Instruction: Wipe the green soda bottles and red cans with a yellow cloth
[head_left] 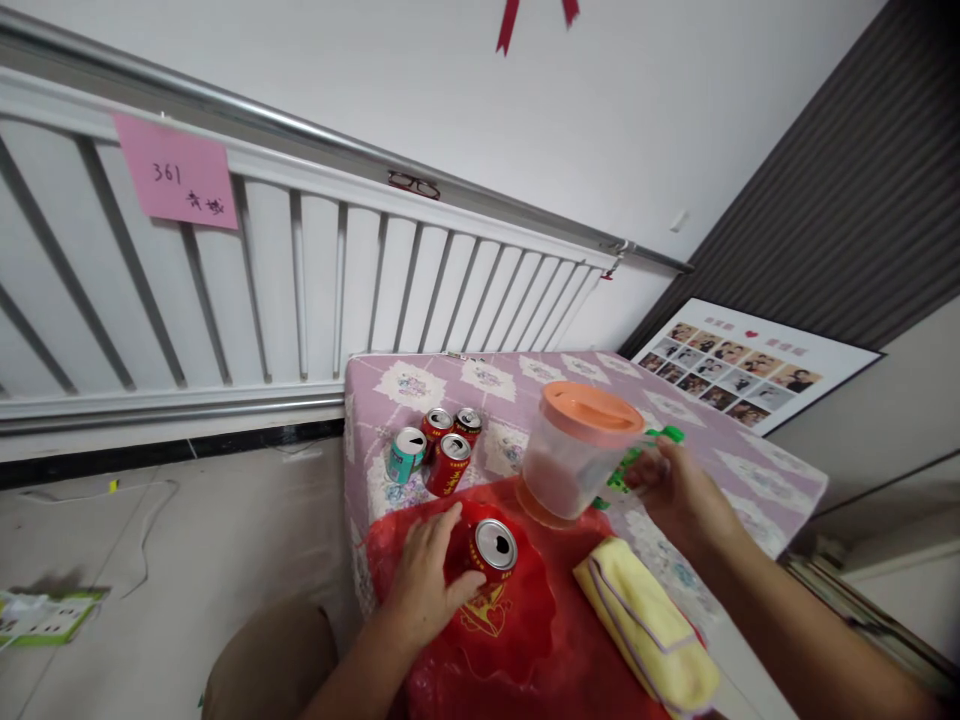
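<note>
a floral tablecloth (420, 385) lies under a scalloped red dish (525, 630). the orange-lidded pitcher (566, 465), beyond it, is gripped by the curled right hand (686, 495); the left hand (426, 572), thumb and fingers spread, flanks a red can (493, 552) in the dish.

The left hand (424, 572) curves, thumb (465, 590) and fingers (441, 530) parted; the right hand (681, 492) is curled shut.

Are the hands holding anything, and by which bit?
Right hand: probably the pitcher, by a hidden handle, but I can't be sure. Left hand: at the red can; I can't tell if it's gripped.
</note>
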